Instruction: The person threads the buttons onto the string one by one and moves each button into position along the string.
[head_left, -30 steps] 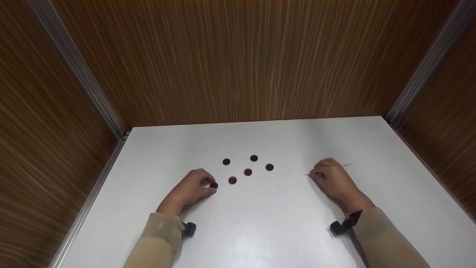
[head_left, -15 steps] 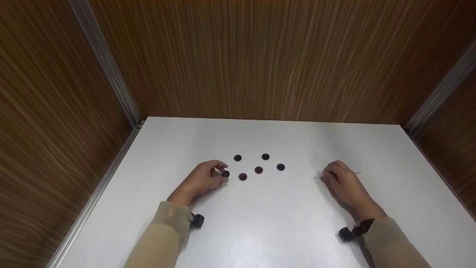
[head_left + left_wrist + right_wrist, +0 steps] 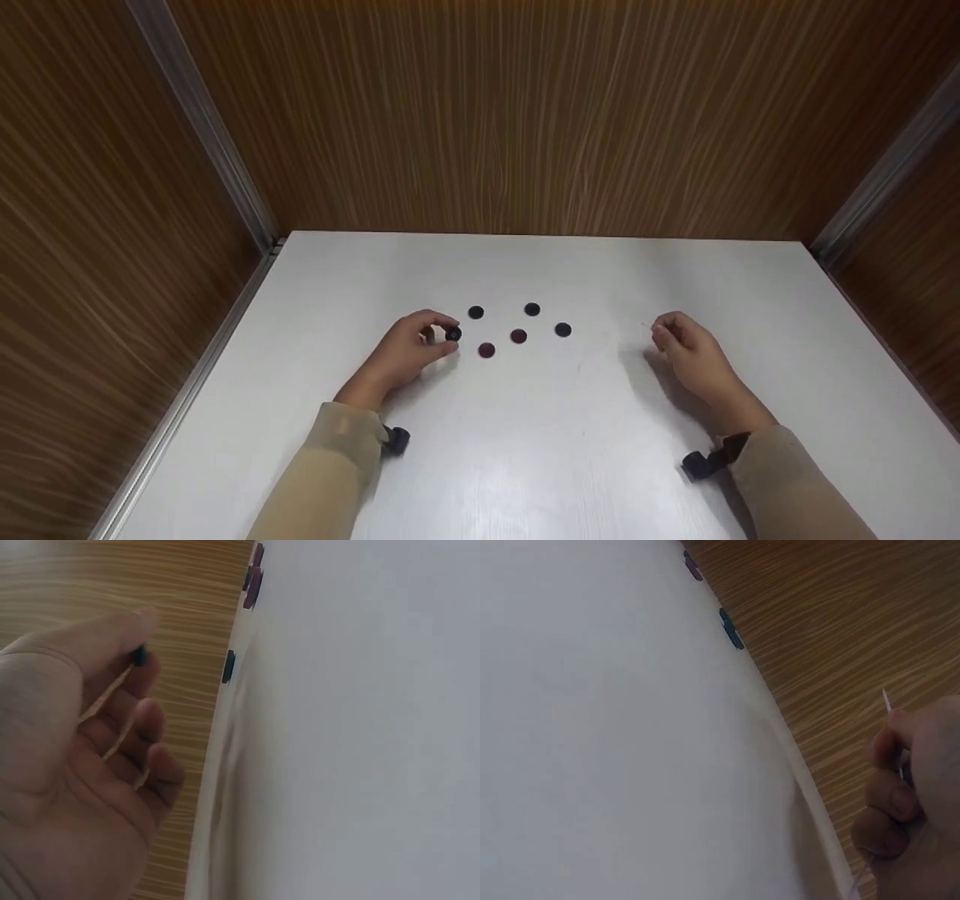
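My left hand (image 3: 442, 334) pinches a small black button (image 3: 453, 334) between thumb and forefinger, just left of the group; the left wrist view shows the button (image 3: 139, 656) at the fingertips (image 3: 146, 619). On the white table (image 3: 525, 450) lie three black buttons (image 3: 475, 312) (image 3: 532, 309) (image 3: 562, 329) and two dark red buttons (image 3: 518, 336) (image 3: 487, 349). To the right, my right hand (image 3: 660, 334) is curled round a thin pale needle (image 3: 643, 325), whose tip (image 3: 886, 699) pokes out above the fingers (image 3: 892, 727).
Wood-grain walls (image 3: 480, 112) with metal corner strips (image 3: 210, 142) close the table in at the back and on both sides. Black wrist straps (image 3: 395, 439) (image 3: 701, 461) sit at the cuffs of both beige sleeves.
My left hand has carried the black button up and away from the near red button. My right hand has curled tighter on the needle, so less of it shows. The head view shifted.
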